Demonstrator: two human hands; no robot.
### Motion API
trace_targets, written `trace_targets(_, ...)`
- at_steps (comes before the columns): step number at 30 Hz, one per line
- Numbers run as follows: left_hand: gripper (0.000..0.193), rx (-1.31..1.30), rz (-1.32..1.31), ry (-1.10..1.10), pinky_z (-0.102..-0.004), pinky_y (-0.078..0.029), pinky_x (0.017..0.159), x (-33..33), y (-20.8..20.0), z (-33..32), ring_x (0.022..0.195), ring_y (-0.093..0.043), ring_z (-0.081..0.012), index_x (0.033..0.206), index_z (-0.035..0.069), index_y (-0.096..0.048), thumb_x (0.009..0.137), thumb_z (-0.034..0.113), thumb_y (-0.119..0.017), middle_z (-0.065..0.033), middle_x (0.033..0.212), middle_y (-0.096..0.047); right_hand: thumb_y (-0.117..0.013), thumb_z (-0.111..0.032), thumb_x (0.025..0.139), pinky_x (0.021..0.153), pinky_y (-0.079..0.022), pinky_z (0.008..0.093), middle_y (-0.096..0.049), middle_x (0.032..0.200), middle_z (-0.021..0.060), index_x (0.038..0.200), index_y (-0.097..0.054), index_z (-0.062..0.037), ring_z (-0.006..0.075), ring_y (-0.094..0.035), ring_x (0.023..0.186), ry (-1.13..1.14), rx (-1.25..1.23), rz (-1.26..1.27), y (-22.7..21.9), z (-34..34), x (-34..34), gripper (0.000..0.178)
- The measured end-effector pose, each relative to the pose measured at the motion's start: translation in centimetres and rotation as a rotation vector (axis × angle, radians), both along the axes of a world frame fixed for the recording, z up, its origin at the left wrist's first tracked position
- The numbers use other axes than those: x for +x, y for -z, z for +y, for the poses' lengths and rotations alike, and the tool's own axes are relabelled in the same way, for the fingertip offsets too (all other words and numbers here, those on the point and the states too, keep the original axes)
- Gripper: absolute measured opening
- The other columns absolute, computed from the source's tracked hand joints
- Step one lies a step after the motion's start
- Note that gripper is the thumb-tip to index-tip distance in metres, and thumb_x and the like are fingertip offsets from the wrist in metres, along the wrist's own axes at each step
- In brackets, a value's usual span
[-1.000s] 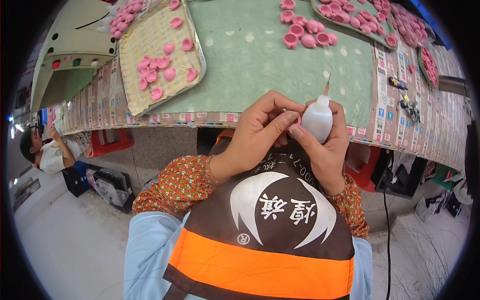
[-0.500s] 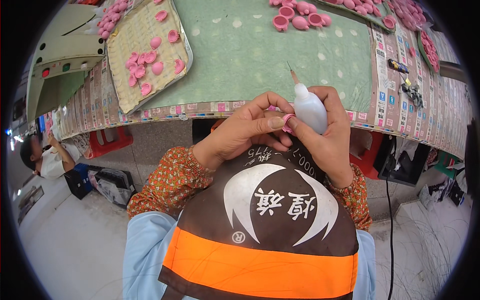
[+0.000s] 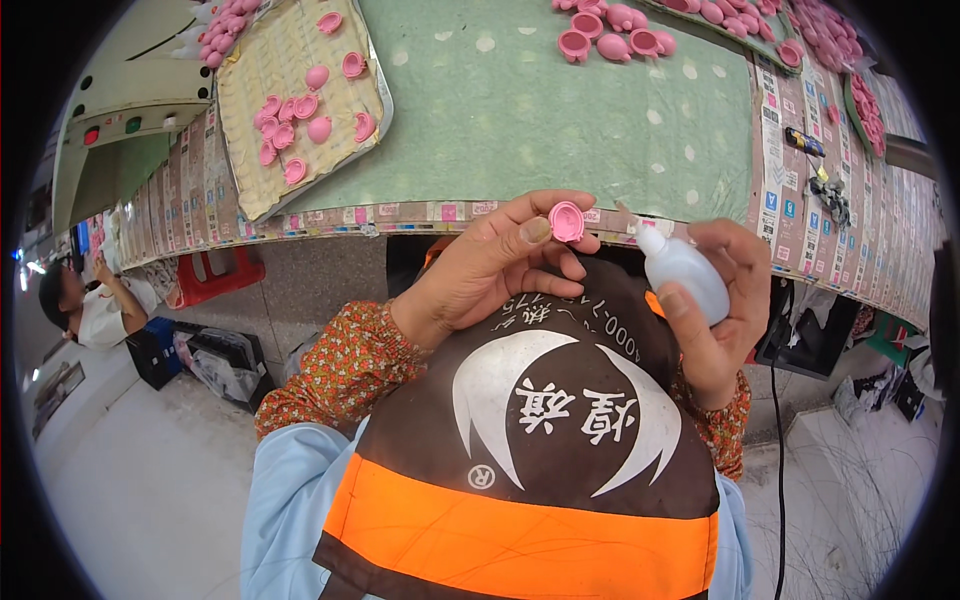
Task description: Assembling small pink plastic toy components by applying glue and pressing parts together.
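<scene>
Between thumb and fingers, my left hand [image 3: 490, 260] pinches a small pink plastic shell [image 3: 567, 222], its hollow, cup-like side showing. My right hand [image 3: 728, 310] grips a translucent white squeeze bottle [image 3: 688, 275] with a thin needle tip that angles up and left toward the shell. Bottle and shell are apart. Both hands are above my lap, at the near edge of the green-covered table [image 3: 480, 130]. On the left, a tray [image 3: 255, 170] with a cream-coloured lining carries several similar pink pieces [image 3: 285, 130].
More pink shells [image 3: 612, 35] lie at the table's far side, with another filled tray [image 3: 740, 30] beyond. At right are a small dark tube [image 3: 803, 142] and a grey lump [image 3: 832, 198]. A machine [image 3: 130, 120] stands at left; a person [image 3: 95, 300] sits farther off.
My right hand has moved away to the right with the bottle, and its needle has tipped leftward. The shell in my left hand has turned to show its hollow side.
</scene>
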State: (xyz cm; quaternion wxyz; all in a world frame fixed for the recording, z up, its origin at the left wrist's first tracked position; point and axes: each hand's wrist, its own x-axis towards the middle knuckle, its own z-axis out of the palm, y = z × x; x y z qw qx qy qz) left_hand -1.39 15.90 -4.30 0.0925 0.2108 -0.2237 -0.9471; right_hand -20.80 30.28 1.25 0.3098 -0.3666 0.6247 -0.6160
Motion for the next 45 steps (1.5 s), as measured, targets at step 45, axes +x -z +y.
trace_targets(45, 0.045, -0.065, -0.110, 0.012, -0.0332, -0.060, 0.094, -0.3, -0.7, 0.7, 0.106, -0.065, -0.0139, 0.147, 0.005, -0.048, 0.105, 0.016, -0.057, -0.0130, 0.132, -0.062, -0.082, -0.002, 0.075, 0.052, -0.044, 0.0352, -0.063, 0.074, 0.0108, 0.099, -0.067, 0.0021, 0.0254, -0.059, 0.057, -0.189, -0.055, 0.689, -0.6, -0.2, -0.6, 0.028)
